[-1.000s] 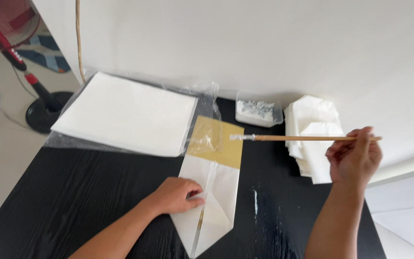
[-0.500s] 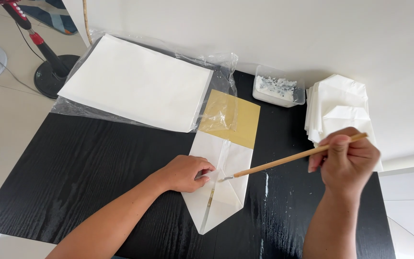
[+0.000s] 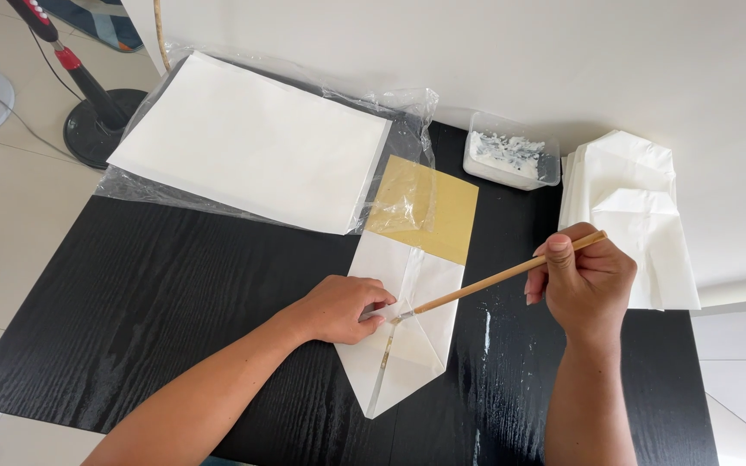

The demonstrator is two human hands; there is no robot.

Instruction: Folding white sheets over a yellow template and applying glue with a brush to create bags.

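Hands apart: left hand [image 3: 343, 309] presses folded paper [image 3: 403, 324] flat, right hand [image 3: 584, 280] grips brush [image 3: 494, 280] gluing the seam; folds done, sealing unfinished.

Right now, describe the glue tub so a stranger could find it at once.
Start at the black table and go to its far edge by the white wall. The small clear plastic tub sits there, between the yellow sheet and the stack of folded white paper. It alone is a container, smeared with white paste inside.
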